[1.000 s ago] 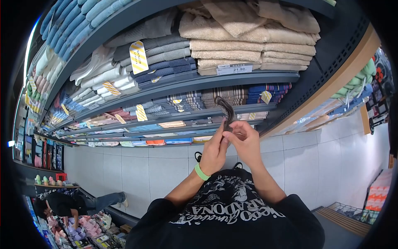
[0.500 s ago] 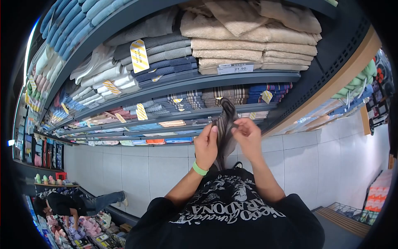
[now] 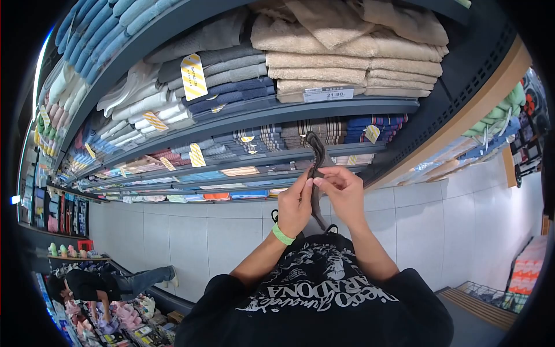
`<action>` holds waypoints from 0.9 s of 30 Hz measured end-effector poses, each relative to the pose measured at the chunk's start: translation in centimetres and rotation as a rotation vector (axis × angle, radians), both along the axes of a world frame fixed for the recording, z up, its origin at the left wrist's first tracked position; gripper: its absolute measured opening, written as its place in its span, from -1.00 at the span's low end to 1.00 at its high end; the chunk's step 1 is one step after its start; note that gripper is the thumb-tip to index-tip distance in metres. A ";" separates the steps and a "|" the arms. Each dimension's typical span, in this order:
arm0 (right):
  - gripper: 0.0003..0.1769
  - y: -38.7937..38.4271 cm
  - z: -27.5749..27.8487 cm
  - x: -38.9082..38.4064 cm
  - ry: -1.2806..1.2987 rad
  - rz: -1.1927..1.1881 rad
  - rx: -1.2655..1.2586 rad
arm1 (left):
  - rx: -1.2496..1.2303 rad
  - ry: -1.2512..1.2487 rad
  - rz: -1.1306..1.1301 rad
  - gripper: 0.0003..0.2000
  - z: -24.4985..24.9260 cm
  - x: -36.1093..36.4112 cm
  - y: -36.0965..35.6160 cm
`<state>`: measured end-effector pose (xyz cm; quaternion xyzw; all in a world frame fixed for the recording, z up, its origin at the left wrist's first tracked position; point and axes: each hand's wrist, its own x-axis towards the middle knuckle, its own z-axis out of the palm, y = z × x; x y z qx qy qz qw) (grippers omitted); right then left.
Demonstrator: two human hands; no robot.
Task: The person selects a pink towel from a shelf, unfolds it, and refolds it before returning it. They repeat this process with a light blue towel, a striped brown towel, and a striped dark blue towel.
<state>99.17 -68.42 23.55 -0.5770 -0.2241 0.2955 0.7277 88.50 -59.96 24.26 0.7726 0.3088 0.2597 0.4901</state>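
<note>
A dark brown striped cloth (image 3: 317, 151) is pinched between both hands in front of my chest. Its folded upper end sticks up before the shelves, and a narrow tail hangs down below my fingers. My left hand (image 3: 295, 203), with a light green wristband (image 3: 282, 235), grips the cloth from the left. My right hand (image 3: 343, 193) holds it from the right, thumb and fingertips close to my left fingers. Just behind the cloth's top is a stack of brown striped towels (image 3: 330, 132) on a lower shelf.
Shelves (image 3: 370, 107) of folded towels curve across the front and left, with a beige stack (image 3: 347, 63) up high. A wooden-edged panel (image 3: 439, 128) stands at right. Grey floor tiles (image 3: 416, 225) lie below. Another person (image 3: 95, 286) bends over goods at lower left.
The cloth has gone from spread wide to a narrow, gathered strip. My left hand has moved right, bringing my fingertips together on it.
</note>
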 end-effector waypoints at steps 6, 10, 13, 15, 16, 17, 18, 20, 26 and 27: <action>-0.76 0.0 0.0 -0.1 -0.059 -0.091 0.014 | 0.288 -0.264 -0.017 -0.68 -1.0 0.7 0.0; -0.79 -0.2 1.3 -0.1 -0.066 -0.064 0.015 | 0.178 -0.092 -0.023 -0.68 -0.1 0.0 -0.4; -0.79 -0.6 1.0 0.4 -0.081 -0.003 0.002 | 0.136 -0.090 -0.027 -0.69 -0.2 -0.1 -0.3; -0.78 -0.5 0.8 0.5 -0.081 0.036 0.005 | 0.103 -0.190 -0.058 -0.70 -0.1 -0.2 -0.1; -0.78 -0.5 0.7 0.5 -0.068 0.059 0.037 | 0.102 -0.189 -0.059 -0.70 -0.4 -0.2 -0.1; -0.78 -0.5 0.7 0.5 -0.056 0.081 0.070 | 0.062 -0.237 -0.053 -0.71 -0.9 0.0 0.0; -0.78 -0.5 0.6 0.5 -0.056 0.081 0.070 | 0.023 -0.287 -0.046 -0.71 -1.2 0.0 0.1; -0.79 -0.5 0.4 0.4 -0.070 0.085 0.058 | 0.032 -0.273 -0.031 -0.73 -1.0 0.0 0.2; -0.83 -0.1 -0.3 0.0 -0.087 -0.087 0.034 | 0.091 -0.035 0.079 -0.79 -0.7 -0.6 0.8; -0.83 0.0 -0.1 0.0 -0.088 -0.085 0.034 | 0.113 -0.027 0.096 -0.80 -0.5 -0.6 0.9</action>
